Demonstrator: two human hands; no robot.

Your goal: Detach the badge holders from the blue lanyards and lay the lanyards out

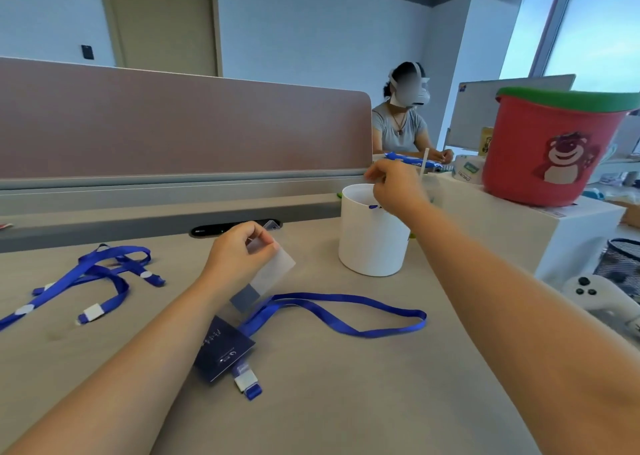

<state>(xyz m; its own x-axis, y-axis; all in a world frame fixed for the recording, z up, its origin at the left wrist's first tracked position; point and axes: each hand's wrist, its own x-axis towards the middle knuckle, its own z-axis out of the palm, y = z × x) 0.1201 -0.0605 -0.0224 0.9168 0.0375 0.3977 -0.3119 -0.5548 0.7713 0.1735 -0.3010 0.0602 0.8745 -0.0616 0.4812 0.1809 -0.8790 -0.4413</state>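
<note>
My left hand (242,252) pinches the top edge of a clear badge holder (273,274) and holds it just above the desk. Beneath it lies a blue lanyard (346,319) looped to the right, with a dark blue card (225,350) and a white clip (246,381) at its near end. More blue lanyards (97,274) lie tangled at the left. My right hand (394,187) hovers over the white round container (372,243), fingers curled. A small blue lanyard end (373,206) shows just under it at the rim.
A desk partition (173,125) runs along the back. A red bucket with a green rim (547,149) stands on a white box at the right. A white game controller (595,295) and a black mesh bin (623,267) are beside the desk. Another person (401,125) sits behind.
</note>
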